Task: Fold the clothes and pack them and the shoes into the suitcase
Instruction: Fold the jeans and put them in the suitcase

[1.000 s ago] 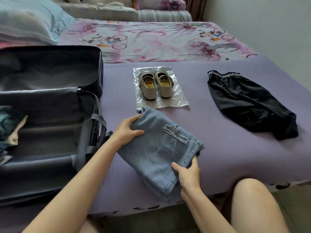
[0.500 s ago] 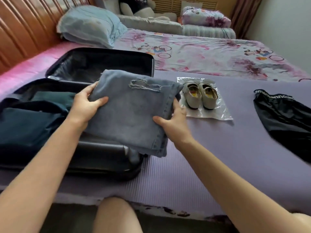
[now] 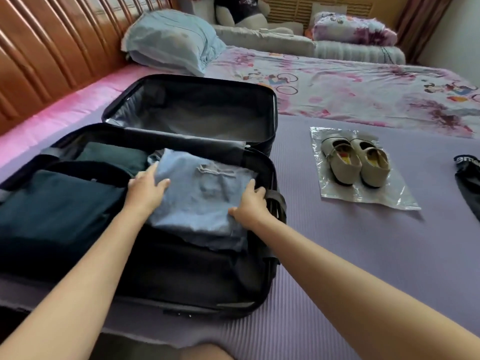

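The folded light-blue jeans lie in the right part of the open black suitcase, beside dark folded clothes. My left hand grips the jeans' left edge, thumb on top. My right hand holds their right edge near the suitcase wall. A pair of beige shoes stands on a clear plastic bag to the right on the purple mat. A black garment is partly cut off at the right edge.
The suitcase lid lies open behind the packed half. A blue pillow and a wooden headboard are at the back left. A floral sheet covers the far bed. My knee shows at the bottom.
Both hands have carried the jeans from the mat leftward over the suitcase and lowered them into it. My view has swung left toward the suitcase.
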`<state>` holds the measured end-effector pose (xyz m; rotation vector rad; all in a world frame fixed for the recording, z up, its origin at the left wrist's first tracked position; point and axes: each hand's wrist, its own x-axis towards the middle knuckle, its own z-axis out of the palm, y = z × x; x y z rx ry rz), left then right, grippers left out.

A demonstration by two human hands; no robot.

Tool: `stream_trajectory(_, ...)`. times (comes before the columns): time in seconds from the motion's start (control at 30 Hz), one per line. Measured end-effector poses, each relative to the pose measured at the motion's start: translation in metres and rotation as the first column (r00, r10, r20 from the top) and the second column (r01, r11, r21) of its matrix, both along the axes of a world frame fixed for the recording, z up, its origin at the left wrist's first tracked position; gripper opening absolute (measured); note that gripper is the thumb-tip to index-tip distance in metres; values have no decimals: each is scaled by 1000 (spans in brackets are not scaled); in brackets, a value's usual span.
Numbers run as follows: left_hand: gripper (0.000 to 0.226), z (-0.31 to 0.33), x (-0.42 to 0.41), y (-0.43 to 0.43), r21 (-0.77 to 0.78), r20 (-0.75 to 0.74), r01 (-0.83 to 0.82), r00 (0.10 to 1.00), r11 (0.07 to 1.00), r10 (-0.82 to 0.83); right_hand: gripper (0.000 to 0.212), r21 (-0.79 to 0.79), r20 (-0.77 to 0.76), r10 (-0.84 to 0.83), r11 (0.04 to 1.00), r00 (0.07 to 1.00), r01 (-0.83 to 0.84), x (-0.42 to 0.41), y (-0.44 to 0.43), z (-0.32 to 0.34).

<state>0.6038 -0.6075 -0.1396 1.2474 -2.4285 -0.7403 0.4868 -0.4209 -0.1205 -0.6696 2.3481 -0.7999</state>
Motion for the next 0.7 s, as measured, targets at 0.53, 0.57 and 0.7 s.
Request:
stream_trajectory(0.53, 55, -22, -11, 12, -130, 226, 60, 974, 990, -30, 91, -192, 48, -21, 981, 999, 30, 16, 22, -6)
stream_trajectory(0.57, 54, -23, -13, 13, -86, 181, 60, 983, 995, -44, 91, -223, 33, -36, 974, 999, 43, 16, 24, -4)
stream_trajectory(0.7, 52, -31, -19, 25, -4, 99, 52, 994, 999, -51, 90, -176, -99, 3, 984, 995, -21, 19, 32, -3)
